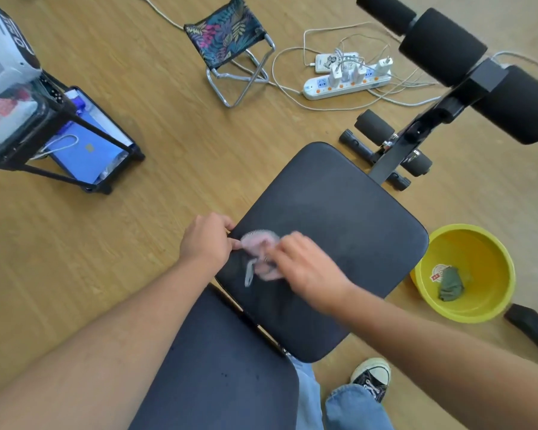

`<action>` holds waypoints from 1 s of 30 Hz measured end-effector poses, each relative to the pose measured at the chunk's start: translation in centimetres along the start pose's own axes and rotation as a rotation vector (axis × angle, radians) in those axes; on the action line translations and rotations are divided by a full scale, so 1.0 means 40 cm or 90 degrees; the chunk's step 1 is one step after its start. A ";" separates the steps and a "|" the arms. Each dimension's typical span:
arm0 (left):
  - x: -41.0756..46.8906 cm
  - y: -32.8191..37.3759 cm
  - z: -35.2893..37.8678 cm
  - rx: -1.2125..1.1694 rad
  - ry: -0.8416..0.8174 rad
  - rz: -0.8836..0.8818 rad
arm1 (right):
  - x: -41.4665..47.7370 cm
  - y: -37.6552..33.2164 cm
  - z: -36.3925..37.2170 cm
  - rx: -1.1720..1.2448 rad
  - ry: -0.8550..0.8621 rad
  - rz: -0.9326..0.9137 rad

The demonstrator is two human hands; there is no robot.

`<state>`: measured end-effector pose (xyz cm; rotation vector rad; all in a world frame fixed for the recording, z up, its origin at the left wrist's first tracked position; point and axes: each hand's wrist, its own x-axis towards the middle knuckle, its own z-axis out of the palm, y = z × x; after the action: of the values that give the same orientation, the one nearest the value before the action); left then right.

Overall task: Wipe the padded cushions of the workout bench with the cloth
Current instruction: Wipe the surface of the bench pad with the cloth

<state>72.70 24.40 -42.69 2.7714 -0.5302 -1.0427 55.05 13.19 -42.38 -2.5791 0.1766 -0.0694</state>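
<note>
The black seat cushion [339,218] of the workout bench fills the middle of the view, and the back cushion [218,361] lies below it at the bottom. A small pink cloth [258,252], blurred by motion, lies on the seat cushion's left part. My right hand [308,268] is closed on the cloth and presses it on the pad. At the cushion's left edge, my left hand [207,240] grips the rim with curled fingers.
A yellow basin [466,308] with a green rag stands on the wooden floor to the right. Foam leg rollers [441,48] rise at top right. A power strip [345,83] with cables, a folding stool [230,41] and a black cart [59,135] sit behind. My shoe [371,378] is below.
</note>
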 end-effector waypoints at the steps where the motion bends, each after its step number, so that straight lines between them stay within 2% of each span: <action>1: -0.002 -0.002 -0.001 -0.013 0.002 -0.010 | 0.047 0.068 -0.038 -0.029 0.072 0.117; 3: -0.008 -0.006 -0.008 -0.052 -0.003 -0.032 | 0.111 0.158 -0.081 -0.025 0.234 0.396; 4: -0.011 -0.009 -0.014 -0.075 -0.019 -0.047 | 0.124 0.151 -0.068 -0.020 0.296 0.479; 5: -0.013 -0.016 -0.021 -0.116 -0.052 -0.069 | 0.124 0.105 -0.039 -0.013 0.311 0.509; 6: -0.013 -0.027 -0.034 -0.180 -0.099 -0.100 | 0.110 0.038 0.004 -0.012 0.278 0.466; 7: -0.011 -0.041 -0.053 -0.249 -0.146 -0.130 | 0.083 -0.039 0.047 -0.007 0.190 0.353; 9: -0.009 -0.073 -0.097 -0.312 -0.216 -0.166 | 0.033 -0.136 0.082 -0.028 -0.005 0.013; 10: -0.004 -0.091 -0.115 -0.306 -0.234 -0.161 | 0.055 -0.116 0.074 -0.065 -0.064 -0.122; 11: -0.001 -0.106 -0.128 -0.297 -0.244 -0.153 | 0.109 -0.066 0.043 -0.091 -0.076 -0.179; 12: 0.001 -0.116 -0.139 -0.285 -0.243 -0.142 | 0.172 0.000 0.010 -0.086 -0.064 -0.139; 13: 0.003 -0.122 -0.145 -0.275 -0.239 -0.129 | 0.227 0.069 -0.026 -0.093 0.010 -0.042; 15: 0.002 -0.115 -0.151 -0.287 -0.224 -0.113 | 0.293 0.159 -0.072 -0.107 0.225 0.199; 16: -0.001 -0.105 -0.150 -0.302 -0.218 -0.110 | 0.288 0.153 -0.062 -0.078 0.273 0.268; 17: -0.001 -0.095 -0.147 -0.315 -0.208 -0.109 | 0.262 0.107 -0.031 -0.040 0.258 0.295; 18: -0.002 -0.087 -0.143 -0.318 -0.193 -0.105 | 0.224 0.040 0.005 -0.026 0.210 0.222; 21: -0.005 -0.082 -0.124 -0.201 -0.152 -0.034 | 0.082 -0.105 0.071 -0.065 -0.043 -0.177; 22: -0.013 -0.076 -0.116 -0.128 -0.155 0.000 | 0.076 -0.079 0.061 -0.098 -0.071 -0.265; 23: -0.022 -0.067 -0.107 -0.073 -0.160 0.023 | 0.098 -0.026 0.037 -0.134 -0.054 -0.286; 24: -0.029 -0.058 -0.098 -0.040 -0.169 0.036 | 0.132 0.037 -0.002 -0.151 -0.013 -0.236; 25: -0.036 -0.047 -0.088 -0.029 -0.183 0.049 | 0.157 0.107 -0.045 -0.167 0.026 -0.138; 27: -0.049 -0.028 -0.066 -0.033 -0.185 0.055 | 0.170 0.227 -0.096 -0.170 0.178 0.122; 29: -0.060 -0.013 -0.050 -0.033 -0.154 0.056 | 0.109 0.219 -0.088 -0.066 0.245 0.326; 30: -0.061 -0.014 -0.041 -0.016 -0.139 0.050 | 0.060 0.166 -0.059 -0.032 0.234 0.345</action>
<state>72.23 25.84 -40.09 2.6068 -0.6420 -1.3321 56.50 6.05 -43.86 -2.4539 1.0093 -0.3376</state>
